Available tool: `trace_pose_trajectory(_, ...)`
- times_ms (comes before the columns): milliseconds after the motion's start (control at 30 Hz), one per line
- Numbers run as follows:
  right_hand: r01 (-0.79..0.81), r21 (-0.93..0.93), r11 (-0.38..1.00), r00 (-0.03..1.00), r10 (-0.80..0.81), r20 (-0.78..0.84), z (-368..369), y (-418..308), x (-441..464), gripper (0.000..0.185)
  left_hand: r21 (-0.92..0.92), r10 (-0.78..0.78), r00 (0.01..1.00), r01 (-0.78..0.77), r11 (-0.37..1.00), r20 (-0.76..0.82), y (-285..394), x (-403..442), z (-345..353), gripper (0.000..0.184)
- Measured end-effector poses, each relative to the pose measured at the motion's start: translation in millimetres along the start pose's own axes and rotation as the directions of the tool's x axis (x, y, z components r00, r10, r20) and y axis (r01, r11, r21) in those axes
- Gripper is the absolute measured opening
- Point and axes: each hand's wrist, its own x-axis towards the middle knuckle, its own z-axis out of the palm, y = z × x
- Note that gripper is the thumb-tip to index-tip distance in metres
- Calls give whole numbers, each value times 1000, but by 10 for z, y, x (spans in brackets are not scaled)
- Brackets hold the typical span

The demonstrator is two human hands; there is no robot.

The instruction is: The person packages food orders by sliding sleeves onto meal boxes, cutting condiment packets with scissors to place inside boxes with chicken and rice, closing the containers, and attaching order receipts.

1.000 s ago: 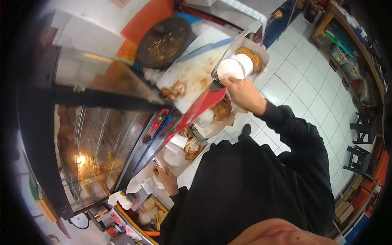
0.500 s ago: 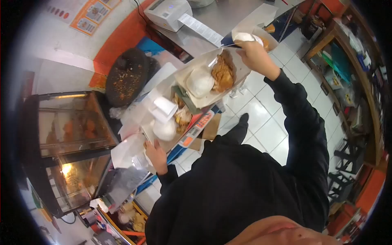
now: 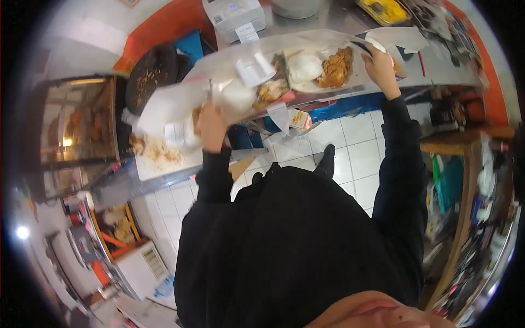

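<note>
Several open paper food boxes stand in a row along the counter. One box [image 3: 299, 87] holds a white mound of rice [image 3: 305, 66] and a brown piece of fried chicken [image 3: 336, 66]. My right hand [image 3: 381, 70] has its fingers closed over that box's right edge, beside another box with white rice. To the left, a box holds a second rice mound [image 3: 237, 97], a small white paper packet [image 3: 255, 70] and pieces of chicken [image 3: 272, 91]. My left hand [image 3: 212, 124] is closed at this box's near left side; its fingertips are blurred.
A white cutting board [image 3: 158, 167] with crumbs lies at the left. Behind stand a dark stone mortar [image 3: 153, 76] and a receipt printer [image 3: 232, 16]. A glass display case [image 3: 82, 128] is at far left, a tray of yellow food [image 3: 385, 11] at the back right.
The view has turned, so the boxes now run more level across the counter. My left hand has shifted along the left box's near side. My right hand stays at the right box edge.
</note>
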Motion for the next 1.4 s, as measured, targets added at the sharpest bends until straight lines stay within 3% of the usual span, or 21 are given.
trace_pose_trajectory(167, 101, -56, 993, 993, -97, 72, 534, 1206, 564, 22, 228, 155, 979, -121, 966, -136, 705, 666, 781, 21)
trace_pose_trajectory(300, 48, -106, 993, 964, -19, 263, 1171, 2191, 657, 24, 390, 224, 970, -244, 888, 95, 817, 1016, 1661, 14)
trace_pose_trajectory(333, 64, -100, 993, 944, -28, 328, 1260, 2346, 631, 24, 585, 158, 963, -259, 769, 218, 979, 1022, 1698, 13)
trace_pose_trajectory(400, 21, -119, 993, 935, 23, 353, 1318, 2380, 607, 24, 317, 152, 983, -177, 932, 101, 871, 1054, 2175, 15)
trace_pose_trajectory(467, -26, -159, 987, 923, 85, 375, 1388, 2390, 642, 24, 134, -119, 992, 114, 984, 29, 1115, 1075, 2062, 16)
trace_pose_trajectory(567, -132, -199, 971, 896, 202, 395, 1406, 2361, 633, 28, 173, -107, 994, 102, 980, 20, 967, 1114, 2225, 21)
trace_pose_trajectory(600, -111, -186, 976, 894, 179, 410, 1459, 2495, 595, 28, 179, -134, 991, 129, 975, 14, 1049, 1078, 2125, 21)
trace_pose_trajectory(667, 218, -138, 966, 938, -169, 302, 1663, 2803, 530, 35, 136, -258, 958, 241, 961, 122, 1302, 1050, 1773, 24)
trace_pose_trajectory(733, 84, -51, 995, 945, -63, 321, 1370, 2654, 568, 42, 343, -140, 968, 207, 916, -209, 1291, 955, 1908, 29)
trace_pose_trajectory(800, -251, 173, 952, 932, 190, 310, 722, 2087, 533, 42, 604, -54, 998, 22, 797, 34, 1484, 812, 1542, 27)
trace_pose_trajectory(833, -126, 200, 972, 985, 99, 138, 648, 2085, 405, 40, 457, 53, 989, 15, 890, -135, 1519, 660, 1442, 25)
trace_pose_trajectory(867, -197, 316, 928, 979, 167, 121, 519, 1931, 262, 36, 308, 139, 939, -37, 951, -316, 1526, 485, 1355, 24)
trace_pose_trajectory(933, -125, 222, 967, 991, 110, 78, 429, 1557, -25, 31, -368, -69, 932, -73, 927, -357, 1453, 83, 1270, 26)
trace_pose_trajectory(1067, -270, 551, 789, 913, 29, 407, 724, 511, -728, 21, -524, -269, 896, 49, 850, -354, 1181, -1047, 1044, 20)
trace_pose_trajectory(1167, -311, 661, 683, 769, -228, 597, 1087, -495, -1181, 19, -711, -508, 853, 286, 643, -116, 965, -2023, 643, 20)
trace_pose_trajectory(1200, -52, 726, 685, 770, -436, 466, 1443, -616, -1343, 20, -781, -562, 823, 296, 550, -83, 876, -2364, 481, 19)
trace_pose_trajectory(1267, -241, 550, 799, 612, -315, 725, 1237, -1562, -1407, 20, -842, -649, 757, 301, 447, -74, 523, -2900, 241, 17)
trace_pose_trajectory(1300, -250, 647, 720, 711, -317, 628, 1690, -1637, -1581, 20, -837, -724, 683, 338, 430, -95, 411, -3086, -58, 17)
trace_pose_trajectory(1333, -253, 758, 602, 832, -265, 488, 2015, -1703, -1654, 19, -823, -703, 709, 365, 436, -58, 163, -3333, -215, 17)
trace_pose_trajectory(1367, -199, 853, 482, 922, -203, 330, 2351, -1776, -1724, 19, -834, -765, 622, 327, 445, -165, -83, -3530, -349, 14)
trace_pose_trajectory(1400, -667, 730, 152, 731, -56, 680, 2023, -2195, -1666, 17, -844, -807, 529, 280, 457, -261, -344, -3689, -473, 13)
